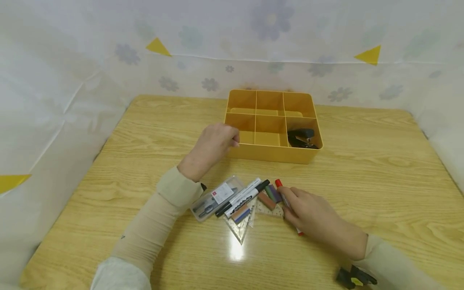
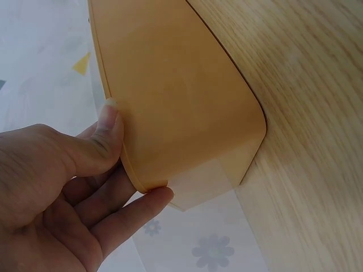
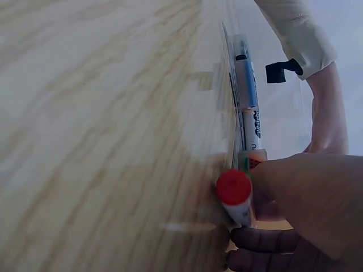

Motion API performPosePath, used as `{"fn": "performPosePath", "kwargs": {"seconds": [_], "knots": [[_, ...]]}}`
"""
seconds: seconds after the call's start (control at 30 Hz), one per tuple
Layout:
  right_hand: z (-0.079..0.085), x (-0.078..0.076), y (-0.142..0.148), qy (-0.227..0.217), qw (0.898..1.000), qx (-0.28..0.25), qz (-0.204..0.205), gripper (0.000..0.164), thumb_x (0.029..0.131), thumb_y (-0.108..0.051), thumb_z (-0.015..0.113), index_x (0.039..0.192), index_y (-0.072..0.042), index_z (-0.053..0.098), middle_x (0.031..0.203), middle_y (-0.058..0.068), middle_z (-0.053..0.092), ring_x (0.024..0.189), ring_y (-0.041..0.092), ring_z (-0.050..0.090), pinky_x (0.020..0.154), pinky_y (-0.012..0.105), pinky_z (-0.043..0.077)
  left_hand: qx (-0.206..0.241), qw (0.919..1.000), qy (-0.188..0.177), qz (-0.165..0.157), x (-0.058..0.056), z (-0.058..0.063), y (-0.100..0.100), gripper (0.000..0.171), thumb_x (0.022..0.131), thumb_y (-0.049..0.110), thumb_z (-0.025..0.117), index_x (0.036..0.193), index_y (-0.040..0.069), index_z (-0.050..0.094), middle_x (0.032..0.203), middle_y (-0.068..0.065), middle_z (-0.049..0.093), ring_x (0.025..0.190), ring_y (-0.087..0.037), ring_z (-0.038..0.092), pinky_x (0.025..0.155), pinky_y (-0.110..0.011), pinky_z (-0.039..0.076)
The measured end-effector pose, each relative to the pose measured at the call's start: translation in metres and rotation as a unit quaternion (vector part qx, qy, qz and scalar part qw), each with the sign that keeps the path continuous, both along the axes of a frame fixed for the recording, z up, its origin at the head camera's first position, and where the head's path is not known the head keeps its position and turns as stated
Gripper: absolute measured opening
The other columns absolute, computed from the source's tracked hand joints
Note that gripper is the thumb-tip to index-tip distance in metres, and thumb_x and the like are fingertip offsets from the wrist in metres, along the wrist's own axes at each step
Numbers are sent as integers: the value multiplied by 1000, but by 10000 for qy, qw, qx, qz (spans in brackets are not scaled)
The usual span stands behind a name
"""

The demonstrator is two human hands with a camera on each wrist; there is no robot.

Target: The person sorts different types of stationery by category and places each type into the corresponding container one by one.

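My left hand (image 1: 214, 145) holds the near left corner of an orange box with compartments (image 1: 268, 154); in the left wrist view the thumb (image 2: 109, 122) lies on its outer wall at the rim. My right hand (image 1: 311, 213) pinches a red marker (image 1: 278, 183), whose red end (image 3: 233, 187) points at the right wrist camera. Left of that hand lies a pile: a clear case with a compass set (image 1: 217, 197), black whiteboard markers (image 1: 244, 197), wrapped erasers (image 1: 266, 200) and transparent set squares (image 1: 240, 231).
A black stapler-like tool (image 1: 302, 138) sits in the box's near right compartment. The wooden table (image 1: 380, 169) meets white flowered sheeting (image 1: 210, 72) at the back and sides. Black straps with devices (image 1: 355, 277) are worn at the wrists.
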State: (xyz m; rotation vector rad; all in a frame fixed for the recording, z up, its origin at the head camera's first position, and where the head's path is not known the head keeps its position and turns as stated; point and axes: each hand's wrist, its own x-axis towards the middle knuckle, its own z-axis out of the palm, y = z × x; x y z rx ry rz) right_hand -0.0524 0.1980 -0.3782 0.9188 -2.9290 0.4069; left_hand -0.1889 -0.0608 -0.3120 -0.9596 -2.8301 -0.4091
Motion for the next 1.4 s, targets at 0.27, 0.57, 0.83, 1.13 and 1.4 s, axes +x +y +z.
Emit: {"fn": "performPosePath", "kwargs": {"seconds": [0.27, 0.57, 0.83, 1.13, 1.4], "knots": [[0, -3, 3, 79, 9999, -72, -55, 44, 82, -18, 58, 124, -13, 47, 83, -2, 55, 60, 7, 45, 47, 26, 42, 46, 10000, 17, -17, 0, -1, 0, 9, 84, 22, 67, 83, 13, 66, 82, 1, 66, 70, -9, 54, 66, -24, 49], [9, -11, 9, 405, 9989, -174, -161, 47, 79, -13, 56, 125, -13, 48, 79, -1, 52, 57, 11, 41, 43, 26, 38, 38, 10000, -19, 11, 0, 0, -2, 8, 83, 21, 68, 82, 14, 66, 81, 3, 65, 69, -9, 53, 66, -25, 48], [34, -24, 5, 931, 9940, -530, 199, 43, 81, -10, 55, 124, -13, 49, 80, -2, 52, 54, 7, 36, 41, 20, 31, 34, 10000, -70, 36, -1, 1, -3, 7, 83, 21, 67, 82, 13, 66, 81, 3, 65, 69, -9, 53, 66, -24, 48], [56, -52, -4, 1129, 9908, -662, 338, 40, 85, -13, 55, 124, -9, 48, 87, 3, 56, 52, 8, 38, 40, 21, 32, -26, 10000, -7, 8, -1, 1, -1, 8, 84, 22, 67, 82, 14, 66, 82, 3, 65, 69, -9, 53, 65, -25, 48], [68, -78, -12, 1001, 9938, -459, 161, 42, 85, -14, 55, 126, -10, 46, 88, 6, 56, 54, 12, 43, 41, 24, 38, -80, 10000, 7, 5, 1, 1, 2, 7, 84, 20, 68, 83, 14, 67, 83, 2, 66, 71, -11, 55, 67, -26, 49]]}}
